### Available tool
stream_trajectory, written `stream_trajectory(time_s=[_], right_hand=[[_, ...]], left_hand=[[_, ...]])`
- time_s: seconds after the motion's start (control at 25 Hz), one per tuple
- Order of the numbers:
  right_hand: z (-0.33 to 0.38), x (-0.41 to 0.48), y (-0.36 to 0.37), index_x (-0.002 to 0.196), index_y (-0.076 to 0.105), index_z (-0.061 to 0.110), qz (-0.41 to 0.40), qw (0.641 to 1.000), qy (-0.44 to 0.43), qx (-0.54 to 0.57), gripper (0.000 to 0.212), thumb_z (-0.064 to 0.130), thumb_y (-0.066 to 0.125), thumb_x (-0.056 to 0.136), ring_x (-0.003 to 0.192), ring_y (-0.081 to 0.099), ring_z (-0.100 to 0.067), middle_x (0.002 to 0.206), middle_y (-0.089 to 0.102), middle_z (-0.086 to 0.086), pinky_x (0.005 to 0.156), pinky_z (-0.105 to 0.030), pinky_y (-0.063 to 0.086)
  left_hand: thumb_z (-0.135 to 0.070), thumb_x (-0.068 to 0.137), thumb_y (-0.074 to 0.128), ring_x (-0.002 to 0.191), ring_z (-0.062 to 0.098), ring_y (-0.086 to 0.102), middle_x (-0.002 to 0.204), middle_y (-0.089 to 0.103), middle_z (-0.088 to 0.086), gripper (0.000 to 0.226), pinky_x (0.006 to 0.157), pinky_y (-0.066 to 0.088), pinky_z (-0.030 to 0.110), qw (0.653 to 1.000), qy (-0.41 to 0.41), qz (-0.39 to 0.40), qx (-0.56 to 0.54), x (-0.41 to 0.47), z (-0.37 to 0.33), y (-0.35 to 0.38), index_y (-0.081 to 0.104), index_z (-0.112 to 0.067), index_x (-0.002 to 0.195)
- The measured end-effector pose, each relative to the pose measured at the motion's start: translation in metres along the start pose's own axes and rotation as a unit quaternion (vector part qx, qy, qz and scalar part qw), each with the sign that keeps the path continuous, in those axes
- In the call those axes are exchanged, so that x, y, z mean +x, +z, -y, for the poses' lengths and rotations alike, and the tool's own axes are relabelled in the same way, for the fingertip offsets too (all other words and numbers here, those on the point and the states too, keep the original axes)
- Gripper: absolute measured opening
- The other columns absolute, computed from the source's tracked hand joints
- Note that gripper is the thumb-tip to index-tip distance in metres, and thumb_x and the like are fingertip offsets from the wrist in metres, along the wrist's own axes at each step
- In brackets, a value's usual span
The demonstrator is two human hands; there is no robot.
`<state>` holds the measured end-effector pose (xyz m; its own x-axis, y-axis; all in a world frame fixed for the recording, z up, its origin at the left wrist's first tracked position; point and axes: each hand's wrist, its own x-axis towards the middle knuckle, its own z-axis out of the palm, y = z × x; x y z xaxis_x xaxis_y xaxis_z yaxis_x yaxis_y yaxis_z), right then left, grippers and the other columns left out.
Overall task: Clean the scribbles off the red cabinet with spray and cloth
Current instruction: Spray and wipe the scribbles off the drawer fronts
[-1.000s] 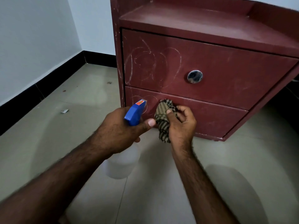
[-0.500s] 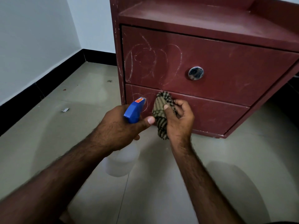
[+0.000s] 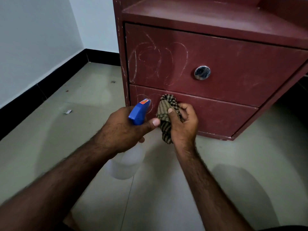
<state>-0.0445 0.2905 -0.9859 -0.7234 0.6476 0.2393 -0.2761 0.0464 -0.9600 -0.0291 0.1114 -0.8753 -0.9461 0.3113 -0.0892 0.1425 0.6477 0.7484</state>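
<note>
Your left hand [image 3: 123,130] grips the spray bottle [image 3: 140,111] around its neck. Your fingers curl round it and your thumb lies stretched out to the right, its tip almost touching the cloth [image 3: 166,105]. The blue spray head points at the left end of the lower drawer [image 3: 216,112], very near its front. The cloudy white body of the bottle hangs below your hand, above the floor [image 3: 83,97].

Your right hand [image 3: 183,124] holds the striped cloth bunched up, thumb on top and fingers curled behind it. It presses the upper part of the cloth against the lower drawer, just under the gap between the two drawers. A loose end of the cloth hangs down past your palm. Your two hands are just beside each other, left of the cabinet's middle.

The red cabinet [image 3: 208,15] stands on the floor straight in front of you, with one side close to the wall [image 3: 93,22]. The scribbles [image 3: 158,60] are pale looping lines on the left half of the upper drawer [image 3: 241,60], above both your hands. Fainter loops show on the lower drawer between the spray head and the cloth. A round shiny knob [image 3: 202,72] sits on the upper drawer, up and to the right of your right hand. A small scrap of paper [image 3: 68,111] lies on the floor well to the left.
</note>
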Motion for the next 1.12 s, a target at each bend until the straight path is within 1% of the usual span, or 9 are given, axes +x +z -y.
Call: stream_trajectory(time_s=[0.12, 0.2, 0.32, 0.44, 0.64, 0.76, 0.88, 1.04, 1.12], right_hand=[[-0.019, -0.005, -0.004, 0.099, 0.068, 0.023, -0.009, 0.997, 0.048, -0.056, 0.015, 0.016, 0.076, 0.088, 0.092, 0.077, -0.025, 0.098, 0.079, -0.003, 0.085, -0.047, 0.064], [-0.03, -0.01, -0.007, 0.098, 0.069, 0.019, -0.034, 0.988, 0.089, -0.122, 0.015, 0.016, 0.078, 0.086, 0.088, 0.076, -0.022, 0.093, 0.079, -0.001, 0.081, -0.048, 0.063], [-0.024, -0.01, -0.003, 0.096, 0.068, 0.022, -0.033, 0.994, 0.066, -0.075, 0.014, 0.012, 0.076, 0.09, 0.084, 0.076, -0.019, 0.092, 0.079, -0.002, 0.076, -0.038, 0.063], [-0.019, -0.006, 0.0, 0.098, 0.067, 0.027, 0.005, 1.0, 0.011, -0.02, 0.015, 0.015, 0.073, 0.092, 0.096, 0.076, -0.023, 0.101, 0.079, -0.003, 0.084, -0.039, 0.063], [-0.045, -0.014, -0.008, 0.1, 0.069, 0.022, -0.023, 0.978, 0.101, -0.179, 0.015, 0.018, 0.079, 0.088, 0.092, 0.074, -0.014, 0.097, 0.078, 0.006, 0.088, -0.044, 0.061], [-0.041, -0.013, -0.003, 0.096, 0.069, 0.022, -0.01, 0.986, 0.07, -0.15, 0.01, 0.018, 0.075, 0.089, 0.087, 0.075, -0.016, 0.091, 0.078, 0.005, 0.083, -0.044, 0.062], [-0.036, -0.013, 0.0, 0.098, 0.069, 0.023, 0.026, 0.994, 0.033, -0.104, 0.011, 0.014, 0.072, 0.092, 0.089, 0.075, -0.018, 0.095, 0.078, 0.002, 0.081, -0.038, 0.063], [-0.056, -0.016, -0.007, 0.1, 0.069, 0.024, 0.0, 0.969, 0.106, -0.224, 0.015, 0.021, 0.077, 0.088, 0.094, 0.073, -0.014, 0.099, 0.077, 0.007, 0.09, -0.043, 0.061], [-0.058, -0.018, -0.007, 0.1, 0.068, 0.026, -0.007, 0.966, 0.125, -0.226, 0.016, 0.024, 0.077, 0.087, 0.094, 0.072, -0.015, 0.098, 0.076, 0.008, 0.09, -0.043, 0.06]], left_hand=[[-0.069, 0.079, 0.063, 0.05, -0.01, 0.062, 0.074, 0.075, -0.003, 0.047, 0.05, 0.042, 0.019, 1.0, -0.006, 0.003, 0.001, 0.002, 0.002, 0.001, 0.06, -0.024, 0.091], [-0.075, 0.072, 0.058, 0.054, -0.011, 0.065, 0.074, 0.075, -0.004, 0.053, 0.051, 0.044, 0.02, 1.0, -0.01, 0.012, 0.003, 0.002, 0.002, 0.001, 0.059, -0.026, 0.092], [-0.075, 0.071, 0.057, 0.055, -0.01, 0.065, 0.073, 0.075, -0.004, 0.054, 0.051, 0.044, 0.02, 1.0, -0.008, 0.013, 0.0, 0.003, 0.002, 0.001, 0.06, -0.025, 0.092], [-0.071, 0.075, 0.061, 0.055, -0.009, 0.066, 0.073, 0.074, -0.003, 0.05, 0.051, 0.044, 0.02, 1.0, -0.005, 0.004, -0.004, 0.003, 0.003, 0.0, 0.061, -0.024, 0.091], [-0.074, 0.072, 0.058, 0.055, -0.011, 0.064, 0.076, 0.074, -0.003, 0.053, 0.053, 0.044, 0.021, 1.0, -0.006, 0.011, 0.0, 0.004, 0.005, 0.001, 0.059, -0.025, 0.093], [-0.076, 0.067, 0.055, 0.055, -0.011, 0.065, 0.076, 0.074, -0.003, 0.06, 0.053, 0.044, 0.021, 1.0, -0.006, 0.011, -0.005, 0.005, 0.004, 0.001, 0.06, -0.024, 0.097], [-0.076, 0.066, 0.054, 0.055, -0.01, 0.065, 0.076, 0.074, -0.003, 0.063, 0.053, 0.043, 0.021, 1.0, -0.007, 0.009, -0.006, 0.005, 0.005, 0.0, 0.062, -0.023, 0.099], [-0.076, 0.065, 0.055, 0.055, -0.01, 0.065, 0.076, 0.074, -0.002, 0.062, 0.053, 0.043, 0.021, 1.0, -0.012, 0.01, -0.01, 0.005, 0.006, 0.0, 0.061, -0.024, 0.097], [-0.076, 0.066, 0.056, 0.055, -0.01, 0.065, 0.075, 0.075, -0.003, 0.06, 0.054, 0.044, 0.021, 1.0, -0.013, 0.01, -0.012, 0.005, 0.006, 0.0, 0.061, -0.024, 0.096]])
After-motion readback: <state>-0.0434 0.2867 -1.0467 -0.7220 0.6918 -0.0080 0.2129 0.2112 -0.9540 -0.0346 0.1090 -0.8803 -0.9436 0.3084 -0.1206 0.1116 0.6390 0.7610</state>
